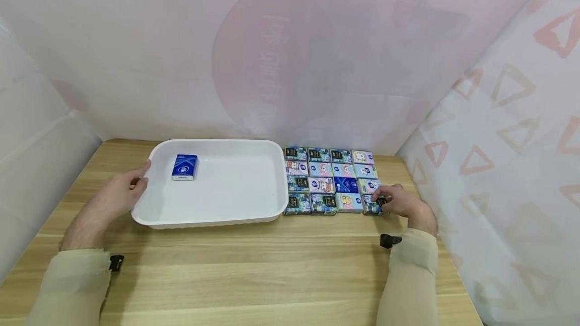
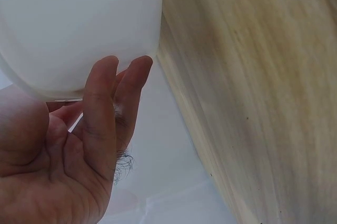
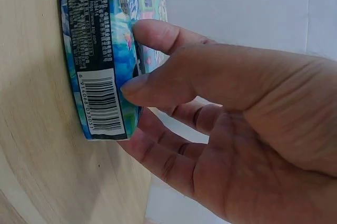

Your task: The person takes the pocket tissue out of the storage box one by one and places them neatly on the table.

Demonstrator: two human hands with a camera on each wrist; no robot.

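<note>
A white plastic tray [image 1: 226,185] stands on the left part of the table, with one blue tissue pack [image 1: 185,167] lying inside it. My left hand [image 1: 122,190] holds the tray's left rim; the left wrist view has its fingers [image 2: 100,95] against the outer wall. Right of the tray, pocket tissue packs lie in tight rows. At their front right corner, my right hand [image 1: 397,201] grips a dark blue-green floral tissue pack [image 3: 97,61]. In the right wrist view its thumb [image 3: 142,88] presses the pack, and the barcode side faces the camera.
Packs in the rows vary: dark floral ones [image 1: 297,202], pastel cartoon ones [image 1: 349,201] and a blue one [image 1: 345,184]. A printed backdrop [image 1: 272,64] rises behind the wooden table [image 1: 254,275], with side sheets [image 1: 507,165] at left and right.
</note>
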